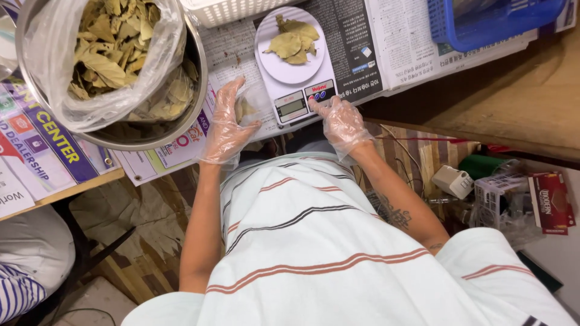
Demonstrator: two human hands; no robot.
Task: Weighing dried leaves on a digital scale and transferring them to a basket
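Note:
A small white kitchen scale stands on newspaper at the table's near edge, with several dried bay leaves piled on its round white plate. My left hand, in a clear plastic glove, holds a clear plastic bag with a few leaves just left of the scale. My right hand, also gloved, has a fingertip on the scale's front panel beside its buttons.
A steel bowl holding a plastic bag full of dried leaves sits at the left. A white basket and a blue basket stand at the back. Boxes and a white adapter lie on the floor at the right.

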